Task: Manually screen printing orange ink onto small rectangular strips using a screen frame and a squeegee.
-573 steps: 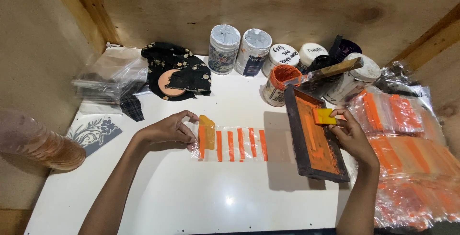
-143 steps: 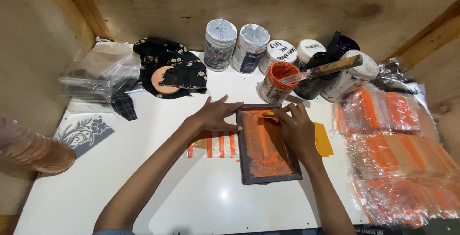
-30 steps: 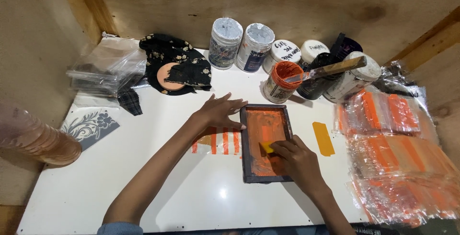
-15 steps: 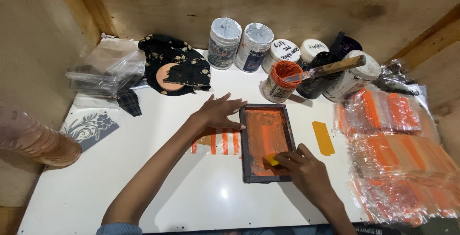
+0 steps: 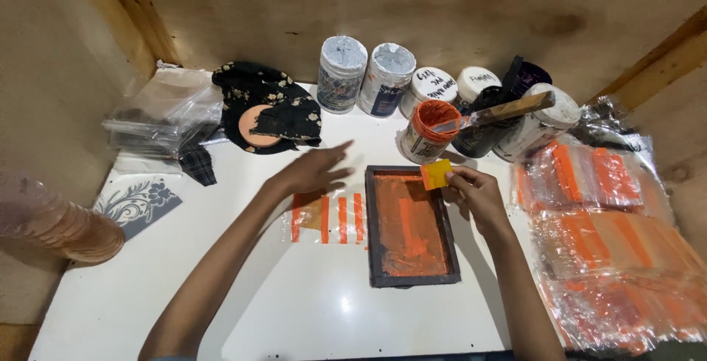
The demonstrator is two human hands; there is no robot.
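A dark-framed printing screen (image 5: 409,227) smeared with orange ink lies flat on the white table (image 5: 309,309). My right hand (image 5: 476,197) pinches a small yellow-orange squeegee (image 5: 436,174) at the screen's far right corner. My left hand (image 5: 311,172) hovers with spread fingers just left of the frame, above a clear plastic bag with orange stripes (image 5: 328,218) that pokes out from under the screen.
Ink tubs (image 5: 383,80) line the back wall; an open orange one (image 5: 427,131) holds a wooden stick (image 5: 508,109). Printed orange-striped bags (image 5: 611,236) pile up at right. Black cloth (image 5: 265,107), clear bags (image 5: 158,114), and a floral stencil (image 5: 136,203) sit at left.
My right hand has carried the squeegee from the near end of the screen up to its far corner. My left hand has lifted a little off the frame's edge.
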